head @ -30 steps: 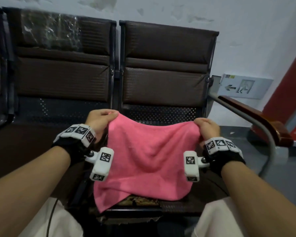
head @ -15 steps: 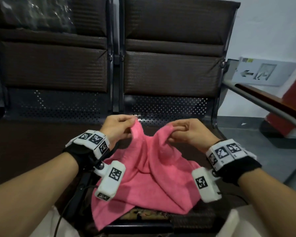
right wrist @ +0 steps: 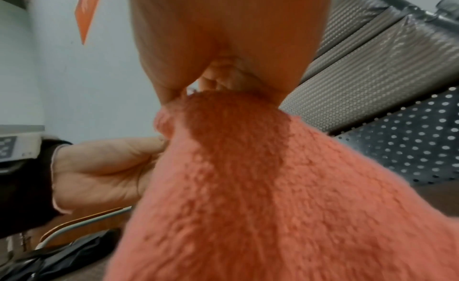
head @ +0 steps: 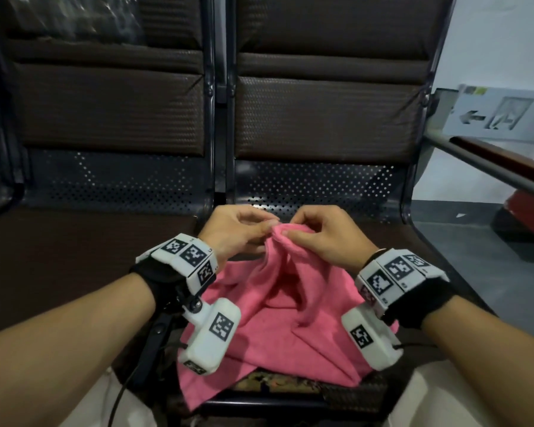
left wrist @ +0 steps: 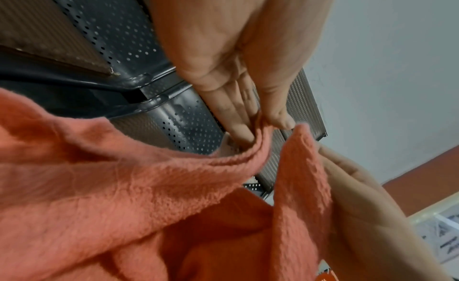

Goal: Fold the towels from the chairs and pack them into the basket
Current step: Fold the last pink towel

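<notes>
A pink towel (head: pixel 278 315) hangs over the front of the right chair seat (head: pixel 392 238), its two upper corners brought together in the middle. My left hand (head: pixel 241 232) pinches one corner between thumb and fingers, and my right hand (head: pixel 318 235) pinches the other right beside it. In the left wrist view the left hand (left wrist: pixel 261 116) nips a fold of the towel (left wrist: pixel 129 197). The right wrist view shows the towel (right wrist: pixel 248 187) bunched under the right hand (right wrist: pixel 223 85). No basket shows in any view.
A row of dark brown padded chairs stands ahead, the left chair (head: pixel 105 112) bare. A metal armrest with a wooden top (head: pixel 487 161) runs along the right. A white sign with an arrow (head: pixel 500 117) hangs on the wall.
Both hands have come together from wide apart, bringing the two top corners of the towel to meet in the middle. The towel has sagged into folds.
</notes>
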{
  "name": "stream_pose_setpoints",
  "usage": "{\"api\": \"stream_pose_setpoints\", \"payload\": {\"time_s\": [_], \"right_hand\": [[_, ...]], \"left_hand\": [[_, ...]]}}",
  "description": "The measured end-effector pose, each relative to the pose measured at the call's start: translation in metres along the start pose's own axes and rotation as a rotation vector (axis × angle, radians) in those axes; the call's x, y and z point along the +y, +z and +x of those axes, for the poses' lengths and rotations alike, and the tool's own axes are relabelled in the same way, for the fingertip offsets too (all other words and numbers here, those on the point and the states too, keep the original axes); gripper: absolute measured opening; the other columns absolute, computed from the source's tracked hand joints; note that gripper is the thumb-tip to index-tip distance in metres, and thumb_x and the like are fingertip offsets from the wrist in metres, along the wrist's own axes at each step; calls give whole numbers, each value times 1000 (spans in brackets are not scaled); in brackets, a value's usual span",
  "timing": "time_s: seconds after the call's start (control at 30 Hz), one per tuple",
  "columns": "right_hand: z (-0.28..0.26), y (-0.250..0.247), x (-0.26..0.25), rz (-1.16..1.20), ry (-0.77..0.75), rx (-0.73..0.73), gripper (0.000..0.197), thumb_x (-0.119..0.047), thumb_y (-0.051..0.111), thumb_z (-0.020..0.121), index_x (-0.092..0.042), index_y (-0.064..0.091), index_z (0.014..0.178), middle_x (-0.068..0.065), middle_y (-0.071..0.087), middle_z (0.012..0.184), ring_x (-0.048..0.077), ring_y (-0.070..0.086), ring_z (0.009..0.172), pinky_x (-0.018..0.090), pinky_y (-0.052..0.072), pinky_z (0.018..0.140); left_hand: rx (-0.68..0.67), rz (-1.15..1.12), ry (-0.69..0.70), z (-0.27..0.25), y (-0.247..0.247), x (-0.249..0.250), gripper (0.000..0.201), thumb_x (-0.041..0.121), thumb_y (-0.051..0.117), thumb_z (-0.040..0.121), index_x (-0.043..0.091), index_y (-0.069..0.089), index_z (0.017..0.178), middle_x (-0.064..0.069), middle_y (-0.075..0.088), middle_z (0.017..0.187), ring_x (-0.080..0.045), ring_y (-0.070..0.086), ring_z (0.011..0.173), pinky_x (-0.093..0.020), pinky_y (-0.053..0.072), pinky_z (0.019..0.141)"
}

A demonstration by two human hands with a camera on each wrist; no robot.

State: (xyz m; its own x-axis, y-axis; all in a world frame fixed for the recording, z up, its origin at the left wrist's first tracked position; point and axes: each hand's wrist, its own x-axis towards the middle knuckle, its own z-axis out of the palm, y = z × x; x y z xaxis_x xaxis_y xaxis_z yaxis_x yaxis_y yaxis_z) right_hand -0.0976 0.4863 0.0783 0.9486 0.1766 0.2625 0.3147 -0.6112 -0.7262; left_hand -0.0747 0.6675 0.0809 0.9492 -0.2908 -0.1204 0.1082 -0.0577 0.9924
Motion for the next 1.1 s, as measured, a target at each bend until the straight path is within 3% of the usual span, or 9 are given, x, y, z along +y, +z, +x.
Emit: {"api": "stream_pose_setpoints", "payload": {"time_s": [0.17,0.3,0.4,0.53,0.63,0.7,0.87,0.93,1.1], "right_hand": [[-1,1,5,-32,36,74,17,-31,74,78,-21,66,66,-8,63,62,-1,51,58,19,41,58],[-1,4,7,-26,74,96,20,-28,73,78,-25,63,61,-10,62,60,-4,52,56,13,39,57],[-1,4,5,28,89,99,19,-32,74,77,-25,65,62,-11,62,60,-5,53,56,12,41,55],[-5,-1,1,33,82,6,25,-40,73,79,-18,69,69,-5,64,64,0,53,60,21,42,59],[-13,-11,-1,-154,14,-140,35,-46,62,86,-20,62,62,-8,59,58,-2,49,54,14,37,55],[-19,-19,0,-327,-13,-235,42,-45,56,90,-17,54,60,-4,53,55,4,46,52,14,31,53],[-26,-24,3,-613,-48,-416,37,-44,53,91,-15,52,70,-3,54,64,15,52,69,31,26,80],[-27,-22,4,-672,-74,-396,34,-45,55,90,-15,54,74,-5,56,69,17,55,78,33,24,79],[-24,-28,0,-750,-102,-259,29,-40,69,78,-23,44,75,-9,50,67,14,46,70,32,30,79]], "left_hand": [[-98,-59,-44,-2,5,0,14,17,60,89,7,69,94,-11,68,82,-16,65,68,-26,60,64],[-156,-100,-44,-5,2,1,37,31,69,74,4,69,99,-9,69,79,-12,66,65,-24,58,63],[-159,16,-6,-7,0,0,26,14,73,76,7,70,101,-16,72,92,-19,68,80,-29,59,73],[-138,116,35,-10,0,5,16,-1,64,83,8,71,93,-5,68,72,-9,61,58,-20,53,54],[-95,244,114,-13,-1,10,21,-5,55,84,7,72,87,4,63,60,-2,51,47,-16,44,45],[-56,295,155,-14,-3,13,26,-5,51,84,11,71,80,2,61,63,-8,48,53,-21,39,48],[16,98,182,-18,-12,22,34,-11,37,75,8,61,62,7,57,54,-4,46,54,-14,37,49],[-7,83,182,-21,-16,24,34,-11,36,75,9,60,61,8,56,53,-2,47,50,-12,38,47],[109,95,173,-25,-23,23,28,-8,43,77,8,64,66,5,61,60,-5,52,59,-16,42,56]]}}
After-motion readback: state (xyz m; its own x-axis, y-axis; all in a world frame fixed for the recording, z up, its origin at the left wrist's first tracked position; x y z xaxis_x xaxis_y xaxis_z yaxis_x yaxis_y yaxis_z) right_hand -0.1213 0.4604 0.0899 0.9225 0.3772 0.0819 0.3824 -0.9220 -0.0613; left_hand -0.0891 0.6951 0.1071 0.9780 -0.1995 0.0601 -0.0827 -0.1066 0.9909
